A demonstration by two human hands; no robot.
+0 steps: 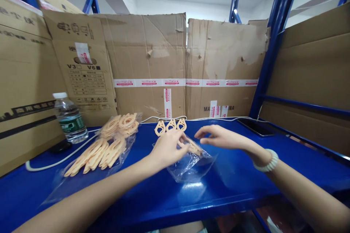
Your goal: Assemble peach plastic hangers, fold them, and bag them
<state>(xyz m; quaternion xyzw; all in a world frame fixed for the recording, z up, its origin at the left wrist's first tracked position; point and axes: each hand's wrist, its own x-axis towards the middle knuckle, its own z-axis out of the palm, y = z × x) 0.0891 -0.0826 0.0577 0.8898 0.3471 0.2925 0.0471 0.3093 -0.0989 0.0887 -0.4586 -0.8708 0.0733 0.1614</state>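
Note:
My left hand (170, 148) bends over a clear plastic bag (188, 167) in the middle of the blue table, its thumb and fingers curled on the bag's upper part. Inside the bag, partly covered by that hand, lie peach plastic pieces (194, 147). Just right of the bag, my right hand (214, 136) hovers with thumb and fingers apart and nothing between them. Behind my left hand, three flat peach plastic pieces with oval loops (171, 125) are lined up side by side. On the left, a larger clear bag holds several similar peach pieces (109, 149).
A water bottle (70, 118) stands at the left beside a dark object (60, 146). A white cable (68, 157) runs along the table's back. A phone (255, 126) lies at the back right. Cardboard sheets (147, 62) and blue rack posts (269, 51) enclose the blue table (240, 189).

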